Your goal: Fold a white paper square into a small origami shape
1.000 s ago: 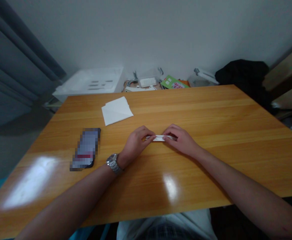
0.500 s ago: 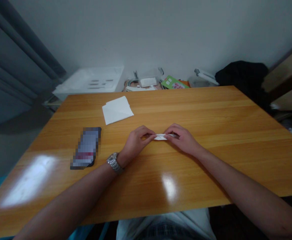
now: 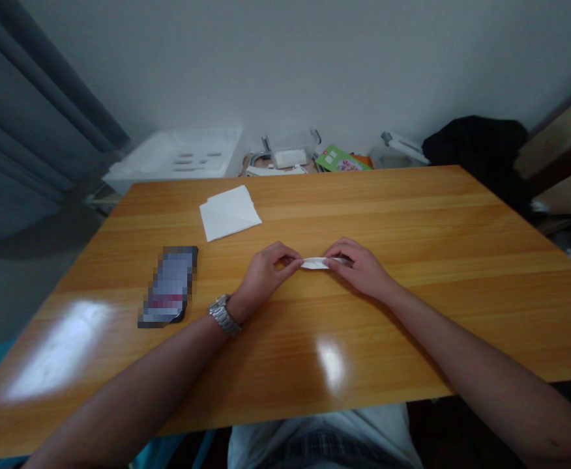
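A narrow strip of folded white paper point(image 3: 315, 263) lies on the wooden table point(image 3: 412, 221) in front of me. My left hand point(image 3: 264, 276), with a metal watch point(image 3: 223, 314) on the wrist, pinches the strip's left end with curled fingers. My right hand point(image 3: 358, 268) pinches its right end, fingers pressed down on it. Both hands rest low on the tabletop, the strip stretched between them.
A folded white paper sheet point(image 3: 229, 212) lies at the back left of the table. A phone point(image 3: 169, 286) lies left of my left hand. Behind the table are a white tray point(image 3: 178, 156), small boxes and a black bag point(image 3: 476, 150).
The paper strip has become slightly narrower and more pointed between my fingers. Both hands have stayed at almost the same spot.
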{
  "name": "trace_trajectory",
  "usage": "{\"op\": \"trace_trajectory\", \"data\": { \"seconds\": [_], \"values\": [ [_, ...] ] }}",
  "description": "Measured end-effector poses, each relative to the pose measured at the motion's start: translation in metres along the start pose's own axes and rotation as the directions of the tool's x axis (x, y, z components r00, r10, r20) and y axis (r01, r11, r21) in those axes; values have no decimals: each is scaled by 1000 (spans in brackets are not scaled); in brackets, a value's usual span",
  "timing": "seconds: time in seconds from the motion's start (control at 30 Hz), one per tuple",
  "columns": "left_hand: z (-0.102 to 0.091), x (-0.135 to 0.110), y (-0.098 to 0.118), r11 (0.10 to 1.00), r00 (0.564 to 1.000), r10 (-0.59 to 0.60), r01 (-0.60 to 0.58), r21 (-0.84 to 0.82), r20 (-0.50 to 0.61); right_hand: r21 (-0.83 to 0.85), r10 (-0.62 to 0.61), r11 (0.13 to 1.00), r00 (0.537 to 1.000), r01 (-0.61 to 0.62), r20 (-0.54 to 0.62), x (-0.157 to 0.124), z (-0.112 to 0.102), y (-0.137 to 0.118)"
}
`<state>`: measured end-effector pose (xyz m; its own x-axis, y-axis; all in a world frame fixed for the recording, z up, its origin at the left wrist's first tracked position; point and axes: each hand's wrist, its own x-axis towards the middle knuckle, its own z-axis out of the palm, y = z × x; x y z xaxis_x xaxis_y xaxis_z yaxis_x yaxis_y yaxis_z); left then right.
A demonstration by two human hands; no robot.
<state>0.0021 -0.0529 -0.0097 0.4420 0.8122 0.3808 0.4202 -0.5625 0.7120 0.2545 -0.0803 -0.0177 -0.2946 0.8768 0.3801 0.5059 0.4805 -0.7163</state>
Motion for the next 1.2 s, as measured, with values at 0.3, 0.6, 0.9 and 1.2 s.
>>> {"op": "trace_trajectory", "data": {
  "seconds": [0.3,0.6,0.9,1.2],
  "values": [
    [-3,0,1,1000,1000,10,-10,21,8,39,37,999,999,-37,-6,1,-1,-2],
    [-3,2,-2,994,987,-107,107,1,-120,13,74,997,994,-73,-81,2,-5,7],
    [0,-2,4,993,995,90,-87,84,-38,-19,30,999,1000,-30,0,1,0,0],
    [1,-2,8,987,988,128,-136,90,90,-25,-21,999,1000,21,-2,1,6,-10]
  ]
}}
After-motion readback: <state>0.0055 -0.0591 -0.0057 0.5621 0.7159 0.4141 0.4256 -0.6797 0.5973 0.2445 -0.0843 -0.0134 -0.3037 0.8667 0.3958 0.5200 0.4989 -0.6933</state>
